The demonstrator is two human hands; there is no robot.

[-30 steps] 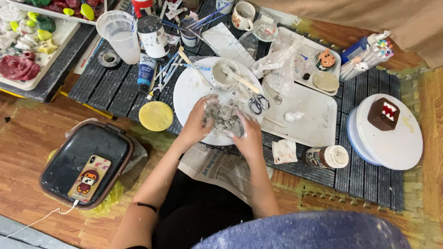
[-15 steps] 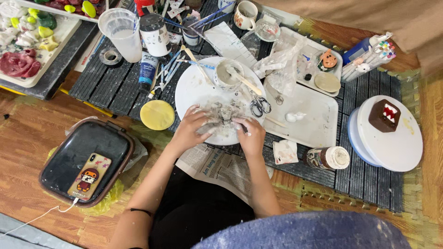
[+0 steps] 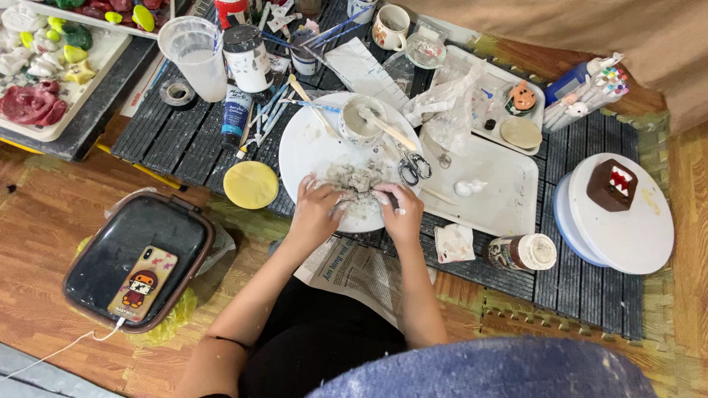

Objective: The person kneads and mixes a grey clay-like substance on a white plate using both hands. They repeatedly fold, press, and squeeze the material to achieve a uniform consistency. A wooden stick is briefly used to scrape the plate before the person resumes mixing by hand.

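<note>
Both hands lowered since earlier frame. Left hand and right hand press grey clay lump between fingertips onto white round plate. Scissors just beyond right hand.

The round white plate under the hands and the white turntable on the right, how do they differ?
The plate is smeared with grey clay and crowded: a cup, scissors and a clay lump sit on it, with both hands, left and right, working there. The turntable is nearly clean, carries only a brown block, and nobody touches it. The plate lies flat; the turntable stands raised on a blue base. Both are round and white.
</note>
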